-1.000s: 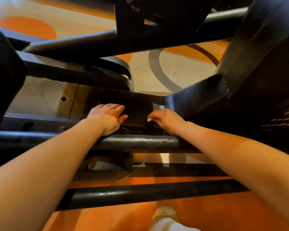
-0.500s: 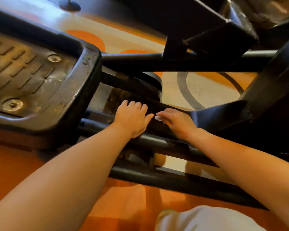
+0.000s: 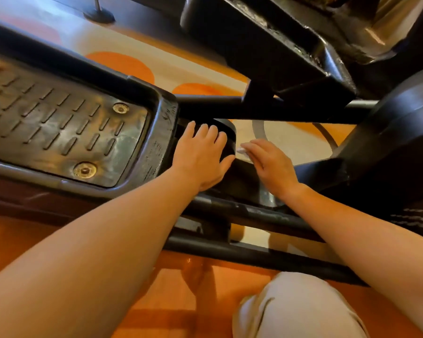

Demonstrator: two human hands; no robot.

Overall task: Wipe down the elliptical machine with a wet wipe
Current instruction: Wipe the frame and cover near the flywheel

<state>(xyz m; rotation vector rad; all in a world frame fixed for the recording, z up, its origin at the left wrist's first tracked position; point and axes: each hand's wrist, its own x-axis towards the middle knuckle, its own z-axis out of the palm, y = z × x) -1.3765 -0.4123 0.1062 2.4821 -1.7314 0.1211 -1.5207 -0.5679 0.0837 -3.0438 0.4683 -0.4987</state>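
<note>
The black elliptical machine fills the view, with its ribbed foot pedal (image 3: 59,128) at the left and its dark housing (image 3: 396,142) at the right. My left hand (image 3: 200,154) lies flat, fingers spread, on a black curved part just right of the pedal. My right hand (image 3: 271,167) presses on the low frame plate beside it. A small white wet wipe (image 3: 241,150) pokes out from under its fingertips; most of the wipe is hidden by the hand.
Black frame tubes (image 3: 254,213) run across below my wrists, and another bar (image 3: 266,111) crosses above my hands. The floor (image 3: 156,289) is orange with cream and grey patterns. My knee in light trousers (image 3: 300,308) shows at the bottom.
The view has swung left and back, bringing the foot pedal into sight. Both hands have slid up along the frame, and the white wipe now shows under my right fingertips.
</note>
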